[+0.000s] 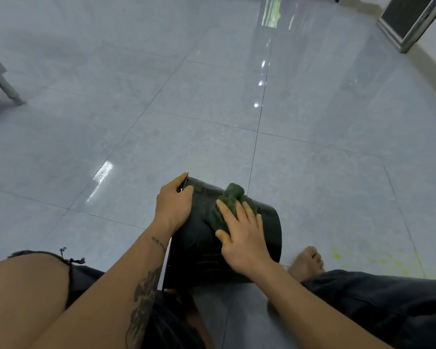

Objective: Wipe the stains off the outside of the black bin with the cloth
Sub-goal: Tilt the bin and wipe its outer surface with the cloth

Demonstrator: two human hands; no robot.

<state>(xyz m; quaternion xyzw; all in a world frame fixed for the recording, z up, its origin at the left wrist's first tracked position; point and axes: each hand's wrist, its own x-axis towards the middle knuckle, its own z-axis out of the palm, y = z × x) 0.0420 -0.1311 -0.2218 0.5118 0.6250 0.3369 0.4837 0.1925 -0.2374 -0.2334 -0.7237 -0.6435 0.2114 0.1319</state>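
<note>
The black bin [196, 245] lies tilted on its side on the floor between my legs, its outer wall facing up. A dark green cloth [233, 197] is bunched on that wall. My right hand [244, 235] presses flat on the cloth with fingers spread, covering its near part. My left hand [173, 205] grips the bin's far left edge, thumb over the rim, and has yellow smears on its fingers. A faint yellowish mark shows on the bin near my left fingertips.
Glossy grey floor tiles [212, 109] stretch ahead. Yellow specks and smears [337, 255] dot the tile at the right, beside my bare foot [306, 263]. A white furniture leg [6, 89] stands far left. A metal-framed panel [410, 18] leans at the top right.
</note>
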